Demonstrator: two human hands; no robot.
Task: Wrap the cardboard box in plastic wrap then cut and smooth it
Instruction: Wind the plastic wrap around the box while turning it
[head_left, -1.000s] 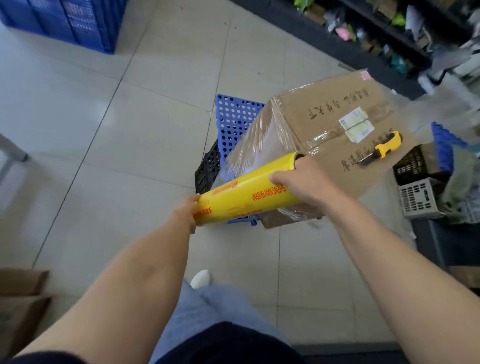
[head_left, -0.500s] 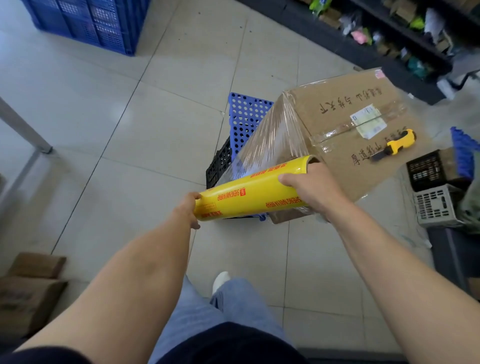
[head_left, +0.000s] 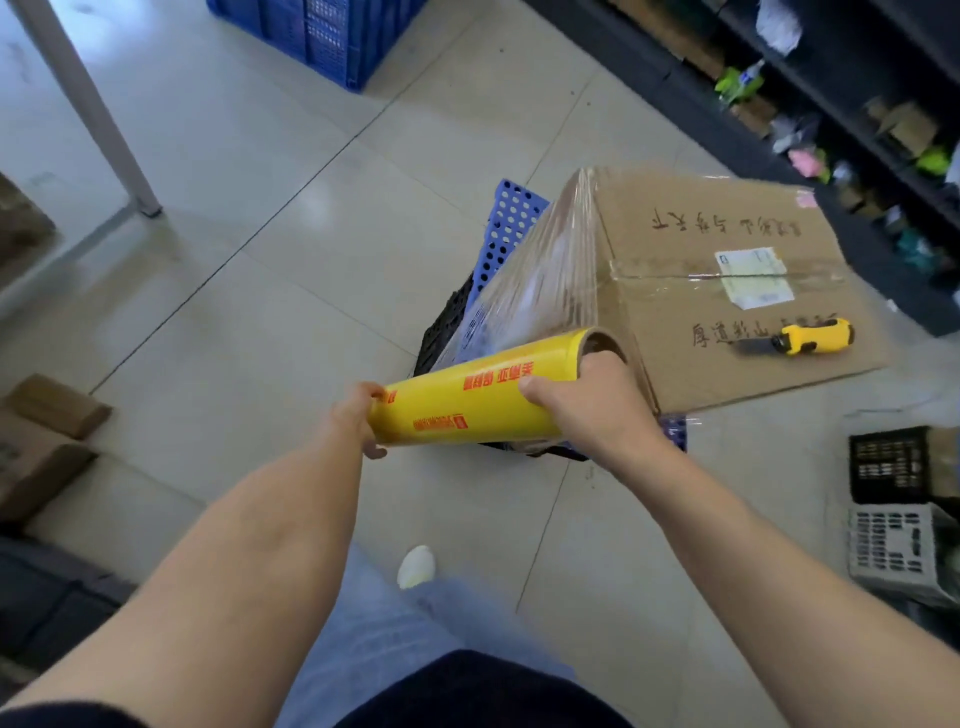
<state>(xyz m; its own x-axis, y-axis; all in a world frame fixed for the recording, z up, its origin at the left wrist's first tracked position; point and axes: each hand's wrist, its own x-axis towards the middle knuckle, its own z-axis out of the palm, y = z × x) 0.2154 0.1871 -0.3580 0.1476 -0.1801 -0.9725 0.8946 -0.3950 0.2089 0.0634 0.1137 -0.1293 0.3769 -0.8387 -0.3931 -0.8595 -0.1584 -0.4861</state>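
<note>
A brown cardboard box (head_left: 691, 312) with handwriting and a white label sits on stacked blue and black crates (head_left: 506, 228). A yellow roll of plastic wrap (head_left: 467, 400) is held level at the box's near left corner. My left hand (head_left: 358, 415) grips the roll's left end. My right hand (head_left: 587, 405) grips the right end, fingers in the core. A clear sheet of plastic film (head_left: 540, 280) stretches from the roll up over the box's left side. A yellow utility knife (head_left: 810, 338) lies on the box top.
A blue crate (head_left: 322, 36) stands at the far end of the tiled floor, a table leg (head_left: 88, 109) at the upper left. Dark shelves (head_left: 831, 104) with goods run along the right. Black and grey baskets (head_left: 893, 509) sit at right, cardboard boxes (head_left: 36, 441) at left.
The roll has stayed at the box's left corner while I step round to the left; the view has turned, showing more of the box's left face under film.
</note>
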